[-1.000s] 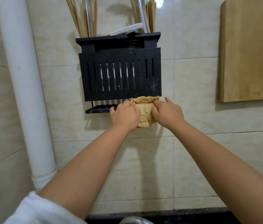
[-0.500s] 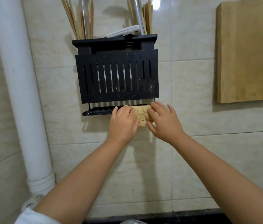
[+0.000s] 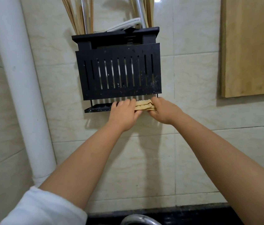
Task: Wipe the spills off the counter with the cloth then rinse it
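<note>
A folded tan cloth [image 3: 144, 105] lies bunched in the gap under a black slotted wall rack [image 3: 120, 73], on the rack's low drip tray [image 3: 98, 109]. My left hand [image 3: 123, 113] grips the cloth's left end, fingers curled over it. My right hand [image 3: 163, 110] pinches its right end. Both hands press against the tiled wall below the rack. Only a short strip of cloth shows between the hands.
Chopsticks [image 3: 79, 15] and a white-handled utensil [image 3: 124, 25] stand in the rack. A white pipe [image 3: 17, 88] runs down the wall at left. A wooden cutting board [image 3: 251, 46] hangs at right. A metal faucet top [image 3: 137, 220] and dark counter edge [image 3: 184, 213] lie below.
The cloth hung bunched below the rack between my hands; now it is folded flatter and pushed up into the gap onto the drip tray, and my hands have moved apart to its ends.
</note>
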The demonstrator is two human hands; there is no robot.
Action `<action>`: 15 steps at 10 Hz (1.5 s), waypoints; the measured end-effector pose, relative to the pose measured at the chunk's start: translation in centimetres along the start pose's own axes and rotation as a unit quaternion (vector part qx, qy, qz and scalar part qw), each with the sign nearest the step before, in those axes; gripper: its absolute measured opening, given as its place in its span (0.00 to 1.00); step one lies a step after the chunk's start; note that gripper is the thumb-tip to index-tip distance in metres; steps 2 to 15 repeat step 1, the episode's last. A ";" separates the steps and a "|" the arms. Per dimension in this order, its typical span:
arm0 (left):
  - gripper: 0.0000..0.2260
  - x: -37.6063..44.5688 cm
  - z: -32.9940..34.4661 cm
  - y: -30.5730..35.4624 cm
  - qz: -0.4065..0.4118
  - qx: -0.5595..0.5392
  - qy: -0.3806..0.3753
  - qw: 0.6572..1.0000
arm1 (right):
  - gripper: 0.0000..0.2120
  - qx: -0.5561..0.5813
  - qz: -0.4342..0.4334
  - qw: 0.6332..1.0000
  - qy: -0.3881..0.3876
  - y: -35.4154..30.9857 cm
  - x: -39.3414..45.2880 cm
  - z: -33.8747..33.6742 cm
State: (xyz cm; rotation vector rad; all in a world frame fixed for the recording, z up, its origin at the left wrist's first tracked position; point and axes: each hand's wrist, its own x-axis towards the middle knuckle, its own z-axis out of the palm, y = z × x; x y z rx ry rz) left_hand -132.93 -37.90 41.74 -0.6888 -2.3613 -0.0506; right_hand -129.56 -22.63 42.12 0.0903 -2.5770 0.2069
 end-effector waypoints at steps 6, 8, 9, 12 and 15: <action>0.24 -1.0 0.7 0.2 -0.009 -0.014 0.033 0.999 | 0.22 0.049 -0.018 0.999 0.005 0.0 -0.5 0.0; 0.24 -1.0 0.7 0.2 -0.009 -0.014 0.033 0.999 | 0.22 0.049 -0.018 0.999 0.005 0.0 -0.5 0.0; 0.24 -1.0 0.7 0.2 -0.009 -0.014 0.033 0.999 | 0.22 0.049 -0.018 0.999 0.005 0.0 -0.5 0.0; 0.24 -1.0 0.7 0.2 -0.009 -0.014 0.033 0.999 | 0.22 0.049 -0.018 0.999 0.005 0.0 -0.5 0.0; 0.24 -1.0 0.7 0.2 -0.009 -0.014 0.033 0.999 | 0.22 0.049 -0.018 0.999 0.005 0.0 -0.5 0.0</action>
